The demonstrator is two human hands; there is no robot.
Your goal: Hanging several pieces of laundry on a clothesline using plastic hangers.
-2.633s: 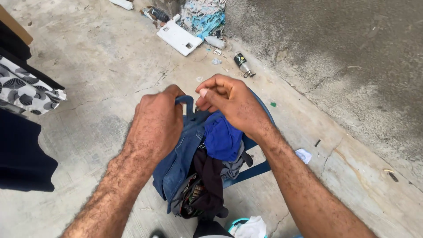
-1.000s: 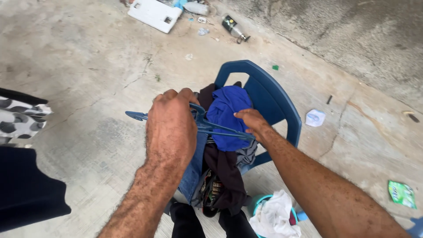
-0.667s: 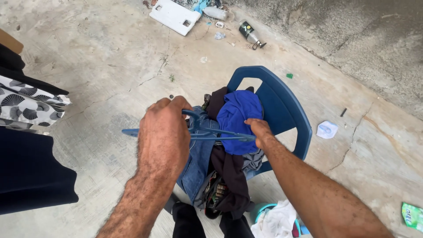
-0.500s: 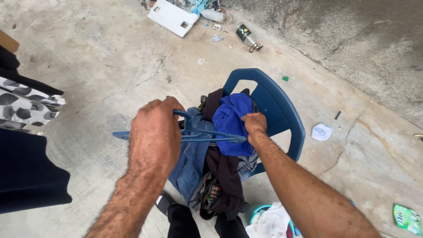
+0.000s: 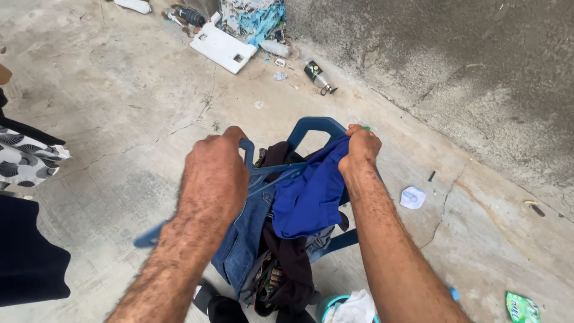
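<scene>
Down over a blue plastic chair (image 5: 315, 127) heaped with clothes, both bare hands are busy. The left hand (image 5: 214, 176) is closed in a fist around the neck of a blue plastic hanger (image 5: 266, 174) — its hook pokes up just past the knuckles, one arm runs toward the blue cloth and the other slants down past the wrist to a tip near the floor. The right hand (image 5: 360, 147) is pinched shut on the top edge of a bright blue garment (image 5: 310, 194), lifting it so that the cloth hangs down from the fingers in front of the chair back, touching the near arm of the hanger.

Beneath the lifted cloth the pile stays on the seat: a denim piece (image 5: 242, 236) draped over the left edge, a dark brown garment (image 5: 291, 258) falling down the front and a bit of grey fabric (image 5: 318, 240) beside it.

Around the chair lies cracked concrete floor (image 5: 119, 119) — with a white plastic slab (image 5: 219, 47), a dark spray bottle (image 5: 317, 75) and a crumpled white scrap (image 5: 412, 197) scattered near the rough wall (image 5: 466, 66). A black-and-white patterned cloth (image 5: 27, 157) hangs at the left edge.
</scene>
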